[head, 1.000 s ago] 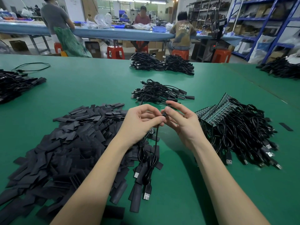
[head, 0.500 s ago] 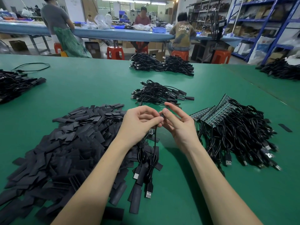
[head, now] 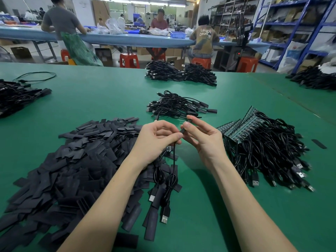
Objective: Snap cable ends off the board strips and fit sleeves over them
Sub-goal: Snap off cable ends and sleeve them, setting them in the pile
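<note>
My left hand (head: 156,138) grips a few black USB cables (head: 168,176) whose plugs hang down toward the table. My right hand (head: 203,137) pinches a small black sleeve (head: 183,130) at the top end of one cable, right against my left fingertips. A big heap of flat black sleeves (head: 72,166) lies to the left. To the right, green board strips (head: 240,128) with cables still attached (head: 269,153) lie in a pile. A bundle of sleeved cables (head: 178,106) sits just beyond my hands.
More black cable bundles lie at the far middle (head: 181,74), far left (head: 16,97) and far right (head: 316,79) of the green table (head: 91,99). One loose sleeve (head: 319,144) lies at the right. People work at a blue bench (head: 127,40) behind.
My hands have stayed together at the cable end. My right fingers shifted slightly on the sleeve, and the hanging plugs swayed a little.
</note>
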A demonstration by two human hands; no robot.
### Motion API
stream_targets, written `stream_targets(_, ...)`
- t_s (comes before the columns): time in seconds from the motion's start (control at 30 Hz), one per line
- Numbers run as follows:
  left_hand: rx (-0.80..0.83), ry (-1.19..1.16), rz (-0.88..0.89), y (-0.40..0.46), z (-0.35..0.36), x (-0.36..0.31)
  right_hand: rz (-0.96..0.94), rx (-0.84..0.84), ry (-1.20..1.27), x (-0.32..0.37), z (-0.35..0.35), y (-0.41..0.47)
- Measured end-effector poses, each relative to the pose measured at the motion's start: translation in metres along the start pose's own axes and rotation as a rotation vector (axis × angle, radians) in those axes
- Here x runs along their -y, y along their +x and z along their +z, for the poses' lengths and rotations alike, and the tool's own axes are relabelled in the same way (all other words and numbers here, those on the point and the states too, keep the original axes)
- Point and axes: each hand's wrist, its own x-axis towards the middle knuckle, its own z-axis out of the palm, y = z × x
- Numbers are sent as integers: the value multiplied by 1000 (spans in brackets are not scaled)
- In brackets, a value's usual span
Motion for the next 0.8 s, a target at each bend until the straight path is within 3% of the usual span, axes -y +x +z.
stream_targets(0.23,1,31,-56,3,1,0,-12,-94,11,0,2,3)
stream_targets(0.53,221,369,-122,3,15,11,-53,-345,199,8,-13,11)
stream_targets(0.67,152,427,-97,4,21,8,-83,-399,191,7,-14,17)
stream_targets(0.8,30,430,-9,17,22,-3,41,-517,53,-3,-14,19)
